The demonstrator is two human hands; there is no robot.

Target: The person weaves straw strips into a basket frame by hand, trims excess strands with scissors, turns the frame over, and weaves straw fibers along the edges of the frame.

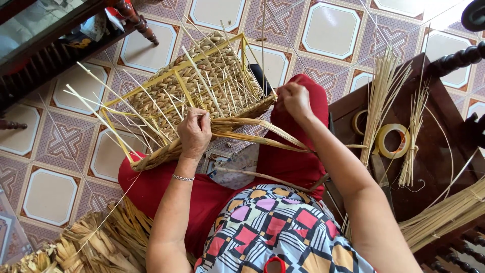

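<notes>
Fingers of the left hand [194, 132] are pinching flat straw strands [262, 132] against a half-woven basket [199, 88] lying across the lap, yellow frame and pale stakes bristling toward ten o'clock. The right hand [293, 99] is closing on a stake at its two-o'clock edge.

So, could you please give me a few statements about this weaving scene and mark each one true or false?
1. The left hand grips strands at the rim of the woven basket. True.
2. The basket rests on the wooden table. False: it sits on the person's lap, over red trousers.
3. Two tape rolls lie on the dark table. True.
4. The right hand holds scissors. False: its grip is on thin fibres only.
</notes>
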